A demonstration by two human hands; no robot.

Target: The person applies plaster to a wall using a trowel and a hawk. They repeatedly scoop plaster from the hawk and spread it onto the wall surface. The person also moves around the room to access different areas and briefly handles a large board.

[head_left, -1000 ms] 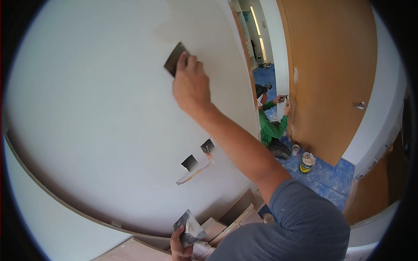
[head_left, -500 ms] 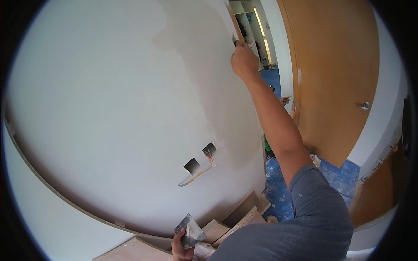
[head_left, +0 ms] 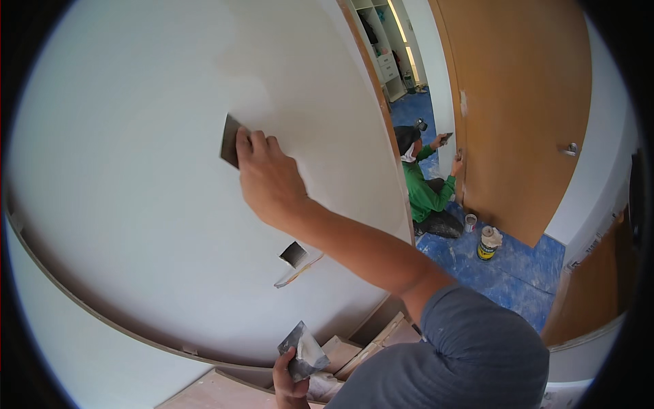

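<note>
My right hand [head_left: 269,170] grips a flat metal putty knife [head_left: 230,140] against the white wall [head_left: 136,191], which has a faint greyish patch higher up. Below my forearm a square cutout [head_left: 293,254] sits in the wall, with loose wires [head_left: 300,273] beside it. At the bottom my left hand [head_left: 286,382] is closed on a second metal blade [head_left: 303,351] carrying a blob of white compound.
A co-worker [head_left: 429,191] in green kneels by the wooden door [head_left: 518,123], tools in both hands. Two cans [head_left: 486,247] stand on the blue floor covering [head_left: 524,279]. Pale boards [head_left: 340,354] lie below the wall. Shelving [head_left: 378,41] shows through the doorway.
My right hand went up to the wall's right edge and has since swung left and down across it. My left hand has shifted little. The co-worker is in fuller view again.
</note>
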